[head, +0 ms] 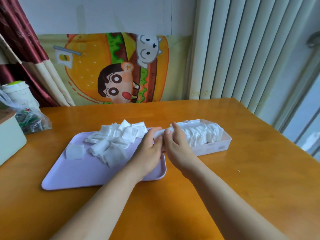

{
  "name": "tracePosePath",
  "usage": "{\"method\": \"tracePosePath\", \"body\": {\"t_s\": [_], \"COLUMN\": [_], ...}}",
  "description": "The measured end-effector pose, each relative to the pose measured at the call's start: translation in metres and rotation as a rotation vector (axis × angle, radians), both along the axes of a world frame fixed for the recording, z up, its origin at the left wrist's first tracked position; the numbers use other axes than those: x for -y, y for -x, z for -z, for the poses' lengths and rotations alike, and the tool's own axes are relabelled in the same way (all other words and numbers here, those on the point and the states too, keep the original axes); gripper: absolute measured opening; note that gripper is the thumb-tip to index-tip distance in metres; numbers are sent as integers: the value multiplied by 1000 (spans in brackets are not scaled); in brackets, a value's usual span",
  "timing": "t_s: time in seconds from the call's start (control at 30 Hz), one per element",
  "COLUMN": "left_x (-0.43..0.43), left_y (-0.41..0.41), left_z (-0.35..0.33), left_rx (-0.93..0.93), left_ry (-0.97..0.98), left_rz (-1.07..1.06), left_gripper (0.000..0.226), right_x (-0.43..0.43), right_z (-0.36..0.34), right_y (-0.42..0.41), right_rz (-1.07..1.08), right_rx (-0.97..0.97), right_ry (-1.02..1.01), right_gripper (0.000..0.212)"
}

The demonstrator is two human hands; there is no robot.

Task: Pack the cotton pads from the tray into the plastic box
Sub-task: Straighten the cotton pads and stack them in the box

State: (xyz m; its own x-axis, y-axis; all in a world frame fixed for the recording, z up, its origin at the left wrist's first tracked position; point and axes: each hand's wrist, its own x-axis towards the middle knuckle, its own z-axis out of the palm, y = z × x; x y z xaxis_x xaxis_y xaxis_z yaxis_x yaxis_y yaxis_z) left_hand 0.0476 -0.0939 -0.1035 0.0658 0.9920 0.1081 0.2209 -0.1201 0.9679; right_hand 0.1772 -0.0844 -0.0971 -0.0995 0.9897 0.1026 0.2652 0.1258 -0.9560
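A lilac tray (83, 172) lies on the wooden table, with several loose white cotton pads (114, 141) heaped on its far half. To its right stands a clear plastic box (214, 148) holding a row of upright cotton pads (204, 134). My left hand (149, 149) and my right hand (176, 144) meet over the tray's right edge, next to the box's left end. Both are closed around a small stack of cotton pads (160, 133), which shows white between the fingertips.
A cream box (10, 141) and a clear bag of dark items (29, 120) sit at the table's left edge. A cartoon cloth (110, 66) hangs behind the table. White vertical slats (251, 49) and a window stand to the right.
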Motion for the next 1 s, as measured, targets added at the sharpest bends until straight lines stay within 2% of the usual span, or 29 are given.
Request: {"method": "tracePosePath", "body": {"t_s": [0.1, 0.23, 0.3, 0.4, 0.53, 0.63, 0.77, 0.83, 0.9, 0.97, 1.0], "left_x": [-5, -21, -26, -36, -56, -66, -70, -72, -72, -73, -73], "left_y": [-24, -49, -59, -74, -75, -70, -70, -68, -67, -66, -65], "left_z": [-5, -17, -21, -23, -8, 2, 12, 16, 19, 21, 23], "left_rx": [32, 110, 109, 76, -132, -296, -265, -201, -124, -96, -81], "left_ry": [-25, -28, -35, -3, 18, 32, 86, 116, 131, 134, 138], "left_rz": [-46, -30, -6, 35, -7, -59, -16, -7, -2, 4, 4], "left_gripper": [29, 28, 28, 28, 27, 36, 49, 54, 54, 52, 51], "right_x": [-3, -6, -8, -18, -29, -42, -60, -67, -72, -74, -75], "right_z": [-7, -27, -33, -34, -33, -32, -28, -25, -26, -29, -28], "right_y": [-20, -67, -84, -102, -116, -118, -114, -109, -105, -99, -97], "right_rz": [26, -93, -137, -52, 198, 287, 273, 266, 261, 237, 245], "right_rx": [-79, -179, -224, -222, 29, 263, 470, 512, 561, 706, 783], "right_ry": [78, 165, 229, 238, 154, 164, 236, 249, 265, 280, 274], "right_gripper": [69, 45, 47, 42, 27, 34, 35, 35, 33, 24, 27]}}
